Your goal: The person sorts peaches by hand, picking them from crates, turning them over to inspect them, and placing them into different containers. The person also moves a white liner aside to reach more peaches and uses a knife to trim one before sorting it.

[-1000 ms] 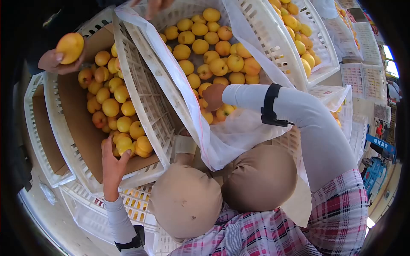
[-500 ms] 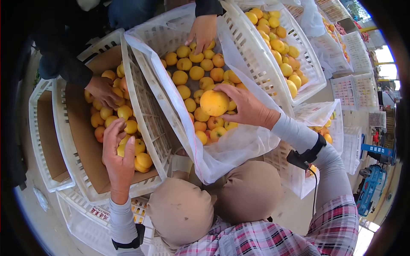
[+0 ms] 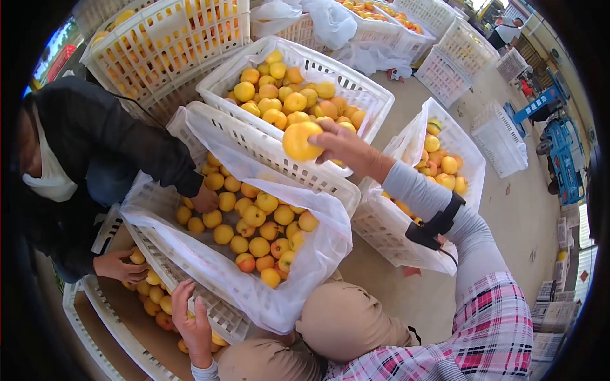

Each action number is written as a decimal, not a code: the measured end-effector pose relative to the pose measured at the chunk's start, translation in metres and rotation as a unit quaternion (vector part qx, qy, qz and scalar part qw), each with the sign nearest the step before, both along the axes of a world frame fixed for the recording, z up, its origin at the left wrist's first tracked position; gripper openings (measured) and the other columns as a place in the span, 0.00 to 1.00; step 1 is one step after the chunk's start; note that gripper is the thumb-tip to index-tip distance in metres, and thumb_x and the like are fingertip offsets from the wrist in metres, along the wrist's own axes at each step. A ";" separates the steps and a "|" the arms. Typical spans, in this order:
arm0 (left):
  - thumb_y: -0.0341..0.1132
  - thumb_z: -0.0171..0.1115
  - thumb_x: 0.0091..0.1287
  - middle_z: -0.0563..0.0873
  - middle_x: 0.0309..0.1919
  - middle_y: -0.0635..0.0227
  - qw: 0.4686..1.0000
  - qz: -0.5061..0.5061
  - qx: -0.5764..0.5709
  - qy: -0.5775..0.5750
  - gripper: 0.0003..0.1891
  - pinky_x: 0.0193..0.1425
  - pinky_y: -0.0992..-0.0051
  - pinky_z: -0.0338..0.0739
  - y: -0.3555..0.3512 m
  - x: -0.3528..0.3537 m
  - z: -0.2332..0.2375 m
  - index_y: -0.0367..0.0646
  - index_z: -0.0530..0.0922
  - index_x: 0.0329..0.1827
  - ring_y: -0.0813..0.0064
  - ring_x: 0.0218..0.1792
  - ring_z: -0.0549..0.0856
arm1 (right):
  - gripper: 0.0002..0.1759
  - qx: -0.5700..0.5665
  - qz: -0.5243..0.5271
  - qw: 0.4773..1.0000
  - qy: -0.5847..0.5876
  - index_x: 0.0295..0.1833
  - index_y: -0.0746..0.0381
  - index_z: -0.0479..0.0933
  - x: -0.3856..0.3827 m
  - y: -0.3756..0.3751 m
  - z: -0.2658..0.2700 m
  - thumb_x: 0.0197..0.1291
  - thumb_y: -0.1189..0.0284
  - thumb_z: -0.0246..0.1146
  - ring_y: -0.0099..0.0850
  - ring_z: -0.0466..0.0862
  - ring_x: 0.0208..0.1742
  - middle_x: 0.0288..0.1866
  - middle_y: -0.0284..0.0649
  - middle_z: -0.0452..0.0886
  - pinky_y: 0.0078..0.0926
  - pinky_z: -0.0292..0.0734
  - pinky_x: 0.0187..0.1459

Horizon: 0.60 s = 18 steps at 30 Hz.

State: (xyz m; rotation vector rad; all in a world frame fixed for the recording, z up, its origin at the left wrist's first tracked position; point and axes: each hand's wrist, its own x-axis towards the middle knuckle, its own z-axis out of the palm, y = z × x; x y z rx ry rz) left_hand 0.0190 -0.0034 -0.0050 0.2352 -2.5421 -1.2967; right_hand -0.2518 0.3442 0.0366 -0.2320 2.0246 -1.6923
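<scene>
My right hand (image 3: 349, 149) grips a large yellow peach (image 3: 301, 141) by its side, holding it up over the near edge of a heaped white crate (image 3: 372, 92). Fingers apart and holding nothing, my left hand (image 3: 192, 322) hovers by the side of a cardboard-lined crate (image 3: 117, 324) with yellow peaches inside. Between these two crates is a crate lined with white mesh (image 3: 260, 303), where many yellow and reddish peaches lie loosely. Another person's hand (image 3: 204, 198) reaches among them, partly hidden by the sleeve. That person's other hand (image 3: 121, 267) touches fruit in the cardboard-lined crate.
A smaller lined crate (image 3: 467, 152) of peaches stands to my right. Stacked crates of fruit (image 3: 171, 47) rise at the back left. Farther off are more white crates (image 3: 443, 70), a blue machine (image 3: 562, 152) and a person (image 3: 505, 32).
My view has swung right. My right hand has carried the peach from above the mesh-lined crate toward the heaped crate behind it. My left hand stays open near the cardboard-lined crate.
</scene>
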 end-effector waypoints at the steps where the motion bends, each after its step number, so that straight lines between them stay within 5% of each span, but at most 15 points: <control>1: 0.21 0.54 0.61 0.80 0.51 0.55 1.000 -0.005 -0.006 0.000 0.12 0.60 0.68 0.72 0.002 -0.003 -0.001 0.32 0.77 0.49 0.61 0.52 0.79 | 0.35 0.012 -0.035 0.999 -0.002 0.67 0.67 0.65 -0.019 0.014 -0.005 0.60 0.57 0.60 0.28 0.79 0.52 0.57 0.42 0.76 0.25 0.81 0.48; 7: 0.21 0.54 0.61 0.80 0.50 0.57 0.999 -0.022 0.003 -0.044 0.13 0.56 0.70 0.73 0.010 -0.015 -0.011 0.33 0.77 0.49 0.63 0.51 0.79 | 0.35 0.250 -0.073 0.962 0.079 0.63 0.68 0.68 -0.095 0.056 -0.043 0.56 0.55 0.62 0.32 0.83 0.48 0.52 0.44 0.78 0.29 0.83 0.46; 11: 0.21 0.53 0.62 0.80 0.50 0.57 0.998 -0.015 0.002 -0.057 0.13 0.54 0.71 0.74 0.010 -0.017 -0.014 0.33 0.77 0.49 0.65 0.49 0.80 | 0.33 0.203 -0.057 0.978 0.012 0.62 0.69 0.71 -0.118 0.051 -0.072 0.57 0.56 0.59 0.37 0.85 0.44 0.49 0.49 0.81 0.31 0.81 0.47; 13: 0.20 0.51 0.63 0.79 0.51 0.59 0.998 -0.014 -0.007 -0.068 0.13 0.56 0.73 0.74 0.009 -0.016 -0.013 0.32 0.77 0.49 0.67 0.49 0.80 | 0.28 0.437 0.094 0.879 0.168 0.55 0.69 0.76 -0.123 0.050 -0.082 0.57 0.57 0.55 0.44 0.85 0.43 0.44 0.54 0.83 0.36 0.79 0.49; 18: 0.20 0.50 0.64 0.80 0.50 0.60 0.997 -0.004 -0.010 -0.071 0.12 0.58 0.73 0.74 0.011 -0.017 -0.012 0.32 0.77 0.48 0.69 0.50 0.80 | 0.24 0.369 0.069 0.909 0.181 0.50 0.68 0.79 -0.112 0.047 -0.085 0.59 0.60 0.53 0.50 0.83 0.45 0.43 0.56 0.83 0.43 0.76 0.50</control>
